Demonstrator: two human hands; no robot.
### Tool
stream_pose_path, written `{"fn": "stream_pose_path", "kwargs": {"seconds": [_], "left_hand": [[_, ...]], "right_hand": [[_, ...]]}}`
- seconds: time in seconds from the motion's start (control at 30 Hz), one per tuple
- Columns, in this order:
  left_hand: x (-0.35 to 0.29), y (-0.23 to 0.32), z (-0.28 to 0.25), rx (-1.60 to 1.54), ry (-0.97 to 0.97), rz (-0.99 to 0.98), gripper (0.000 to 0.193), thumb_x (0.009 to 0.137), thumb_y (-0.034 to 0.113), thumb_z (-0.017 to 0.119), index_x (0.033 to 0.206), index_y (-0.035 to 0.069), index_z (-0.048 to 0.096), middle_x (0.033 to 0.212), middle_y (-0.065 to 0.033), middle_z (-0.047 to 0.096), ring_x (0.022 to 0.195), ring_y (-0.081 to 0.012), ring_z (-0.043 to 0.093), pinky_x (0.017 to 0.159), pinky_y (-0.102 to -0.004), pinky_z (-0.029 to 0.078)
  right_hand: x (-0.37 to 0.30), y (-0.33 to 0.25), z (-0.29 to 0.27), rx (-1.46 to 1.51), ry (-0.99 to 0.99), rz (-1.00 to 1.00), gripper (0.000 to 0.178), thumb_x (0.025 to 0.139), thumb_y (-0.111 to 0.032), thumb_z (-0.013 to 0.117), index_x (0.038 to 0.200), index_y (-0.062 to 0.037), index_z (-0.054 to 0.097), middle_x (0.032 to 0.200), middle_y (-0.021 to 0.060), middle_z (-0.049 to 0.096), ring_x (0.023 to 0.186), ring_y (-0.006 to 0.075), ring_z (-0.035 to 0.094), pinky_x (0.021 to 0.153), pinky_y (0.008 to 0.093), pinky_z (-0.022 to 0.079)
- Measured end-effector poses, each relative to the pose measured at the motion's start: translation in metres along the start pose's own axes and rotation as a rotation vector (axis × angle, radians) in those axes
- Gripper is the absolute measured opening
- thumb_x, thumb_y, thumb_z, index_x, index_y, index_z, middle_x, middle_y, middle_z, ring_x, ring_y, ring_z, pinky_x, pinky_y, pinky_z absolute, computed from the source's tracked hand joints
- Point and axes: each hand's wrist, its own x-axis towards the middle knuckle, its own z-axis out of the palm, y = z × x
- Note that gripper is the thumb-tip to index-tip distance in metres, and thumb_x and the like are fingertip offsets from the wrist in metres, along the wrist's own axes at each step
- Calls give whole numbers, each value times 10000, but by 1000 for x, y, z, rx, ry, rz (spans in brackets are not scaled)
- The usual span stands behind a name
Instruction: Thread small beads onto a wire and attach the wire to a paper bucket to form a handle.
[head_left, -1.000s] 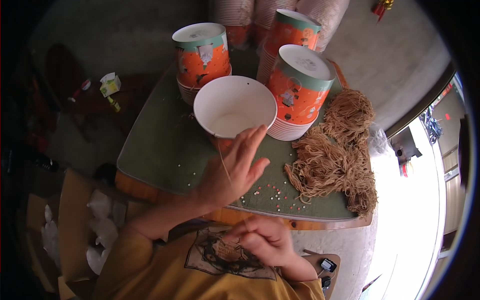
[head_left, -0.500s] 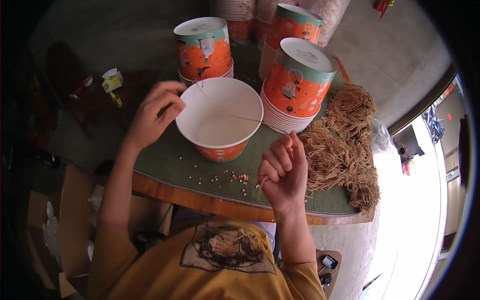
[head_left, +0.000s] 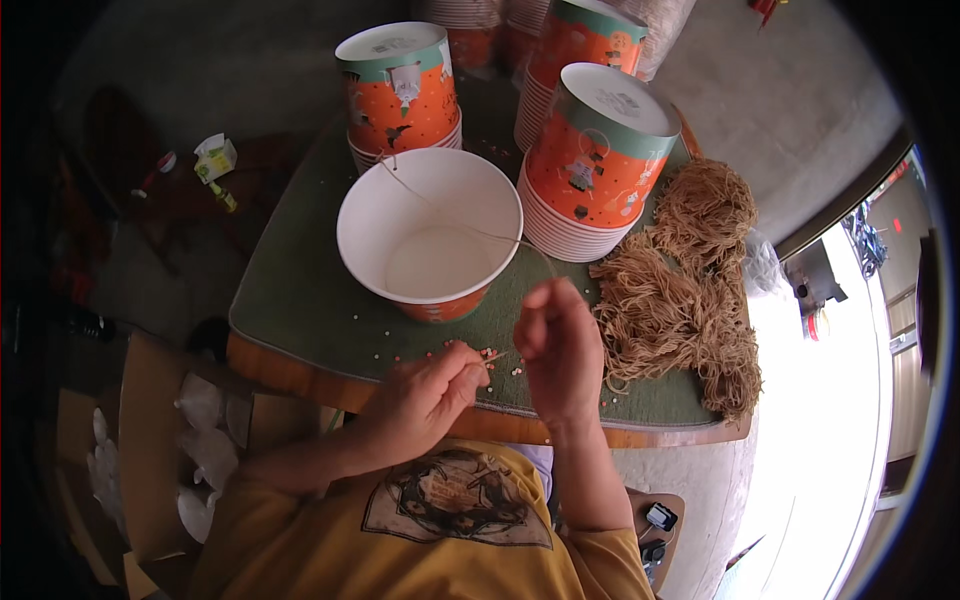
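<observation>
An open paper bucket point(head_left: 430, 265), white inside and orange outside, stands upright on the green tabletop. A thin tan string point(head_left: 455, 222) comes from a hole at its far left rim, crosses the opening and passes over the right rim to my right hand point(head_left: 562, 350). That hand is curled closed around the string, right of the bucket. My left hand point(head_left: 425, 392) is in front of the bucket, thumb and finger pinched on a short light end of string beside my right hand. Small pink and white beads point(head_left: 490, 360) lie scattered under the left fingertips, partly covered by them.
Upside-down bucket stacks stand behind at left point(head_left: 400, 90) and right point(head_left: 600, 150), with another stack point(head_left: 585, 45) farther back. Bundles of tan string point(head_left: 680, 290) lie along the table's right side. A cardboard box point(head_left: 150, 440) with clear plastic pieces sits at lower left.
My left hand has left the bucket's left rim and come down to the right, pinching the string end near my right hand. The string inside the bucket now shows along more of its length.
</observation>
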Motion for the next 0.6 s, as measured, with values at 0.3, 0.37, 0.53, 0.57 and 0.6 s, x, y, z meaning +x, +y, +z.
{"fn": "stream_pose_path", "kwargs": {"seconds": [0.3,0.37,0.53,0.57,0.6], "left_hand": [[14,2,-16,191,-28,139,86,895,46,590,876,37,506,713,-131,584,656,-346,616,548,-415,464],[17,2,-18,208,-6,140,84,888,36,592,864,39,511,694,-120,571,629,-333,607,541,-413,459],[16,13,-32,394,239,321,110,801,-14,635,830,51,551,694,-86,524,613,-277,554,560,-391,448],[18,13,-36,499,355,449,133,770,-28,649,832,54,566,717,-80,520,643,-265,546,579,-381,450],[18,14,-42,642,363,473,210,736,-2,691,906,64,588,839,-81,546,776,-266,552,676,-375,442]], "right_hand": [[-29,-1,-8,-891,-385,-347,353,838,27,637,1182,-23,570,1057,105,606,783,154,626,619,272,497],[-27,3,-5,-887,-304,-364,240,838,40,638,1071,-9,609,959,105,617,753,183,625,631,290,502],[-28,0,2,-967,-113,-433,137,779,49,668,818,-32,565,766,58,585,646,182,576,577,296,468],[-28,2,3,-965,-109,-432,137,779,49,668,818,-32,565,766,58,585,646,182,576,577,296,468],[-26,4,4,-1009,-34,-480,160,759,49,674,796,-42,547,745,55,569,627,182,561,563,299,461]]}}
